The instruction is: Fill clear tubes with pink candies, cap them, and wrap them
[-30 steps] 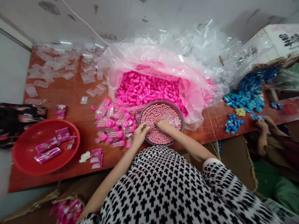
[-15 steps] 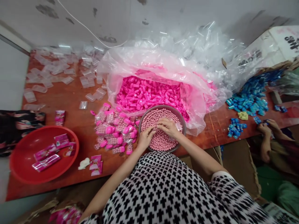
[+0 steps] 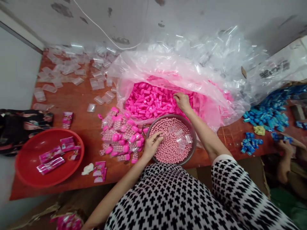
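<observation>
A round metal bowl (image 3: 193, 131) full of small pink balls sits at the table's near edge. Several small clear cases lie on top of the balls. My left hand (image 3: 153, 145) rests over the bowl's left rim, fingers curled in a pinch on something I cannot make out. My right hand (image 3: 182, 101) reaches past the bowl into a big clear plastic bag (image 3: 144, 68) of bright pink caps (image 3: 148, 102), fingers bent down among them. Left of the bowl lies a heap of filled cases with pink caps (image 3: 121, 135).
A red basin (image 3: 26, 147) with pink packets stands at the left. Empty clear cases (image 3: 72, 68) are scattered at the back left. Blue pieces (image 3: 266, 116) lie at the right, where another person's hands (image 3: 286, 145) work. A wooden table (image 3: 72, 105) bears everything.
My right hand left the bowl of balls and moved forward into the bag of pink caps. My left hand stayed at the bowl's left side. The view shifted slightly.
</observation>
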